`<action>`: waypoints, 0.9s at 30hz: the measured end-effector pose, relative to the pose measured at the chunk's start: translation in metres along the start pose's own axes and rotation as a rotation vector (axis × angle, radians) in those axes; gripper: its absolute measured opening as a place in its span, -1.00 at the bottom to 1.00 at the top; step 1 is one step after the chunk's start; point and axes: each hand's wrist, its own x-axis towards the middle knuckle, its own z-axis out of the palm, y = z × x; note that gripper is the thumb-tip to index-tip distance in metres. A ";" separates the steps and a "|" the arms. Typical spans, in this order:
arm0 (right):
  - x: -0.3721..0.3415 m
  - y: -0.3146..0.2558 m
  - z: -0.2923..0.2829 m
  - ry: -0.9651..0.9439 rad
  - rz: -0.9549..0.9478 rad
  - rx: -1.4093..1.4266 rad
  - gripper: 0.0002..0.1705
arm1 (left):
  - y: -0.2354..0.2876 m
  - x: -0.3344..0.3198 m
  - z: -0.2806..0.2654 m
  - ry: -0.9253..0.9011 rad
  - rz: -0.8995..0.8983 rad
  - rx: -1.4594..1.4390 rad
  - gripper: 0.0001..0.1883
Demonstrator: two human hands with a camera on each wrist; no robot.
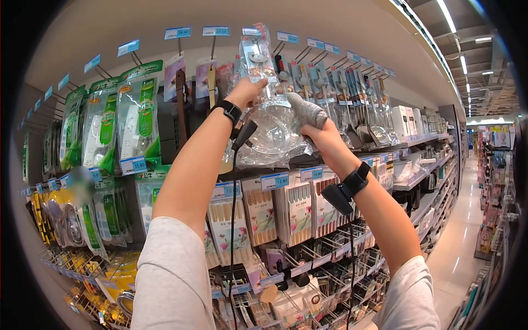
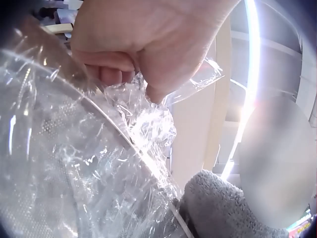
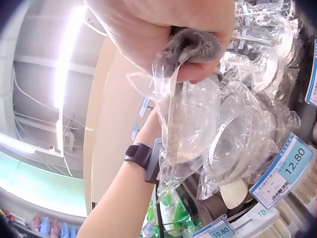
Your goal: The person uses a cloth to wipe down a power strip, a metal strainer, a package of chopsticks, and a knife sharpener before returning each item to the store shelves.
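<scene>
A round mesh strainer in clear plastic wrap (image 1: 272, 129) is held up in front of the hooks. My left hand (image 1: 249, 92) grips the wrapped item near its upper part; in the left wrist view the fingers of that hand (image 2: 143, 44) curl round crinkled plastic. My right hand (image 1: 324, 137) holds a grey cloth (image 1: 308, 111) against the right side of the wrap. In the right wrist view, my right hand (image 3: 173, 34) has its fingers curled round the grey cloth (image 3: 190, 47) and the edge of the plastic wrap (image 3: 173, 119).
More wrapped strainers (image 3: 235, 134) hang behind. Green-packed power strips (image 1: 140, 115) hang at the left, wrapped utensils (image 1: 366, 110) at the right. Chopstick packs (image 1: 300, 212) and a price tag (image 1: 274, 181) are below. An aisle (image 1: 456, 220) runs along the far right.
</scene>
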 end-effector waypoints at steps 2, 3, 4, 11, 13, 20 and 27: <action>0.000 0.000 0.004 0.011 -0.047 -0.005 -0.57 | -0.011 0.010 0.002 0.006 0.042 0.031 -0.39; 0.003 0.002 0.004 0.029 -0.023 -0.068 -0.58 | -0.011 0.016 0.001 0.016 0.084 0.063 -0.36; 0.005 0.005 0.006 0.022 -0.063 -0.016 -0.61 | -0.005 0.012 -0.001 0.019 0.091 0.062 -0.36; 0.003 0.007 0.006 -0.014 0.039 0.004 -0.53 | -0.003 -0.001 -0.003 0.022 0.005 0.132 -0.39; 0.008 0.007 0.008 -0.040 0.000 -0.006 -0.59 | -0.002 0.002 -0.007 -0.012 -0.016 0.139 -0.40; 0.002 0.020 0.008 -0.030 0.042 -0.003 -0.55 | -0.010 -0.007 -0.010 -0.054 -0.101 0.110 -0.48; -0.024 0.016 0.005 0.128 0.039 -0.098 -0.54 | -0.029 -0.021 -0.037 -0.145 0.231 -0.049 -0.55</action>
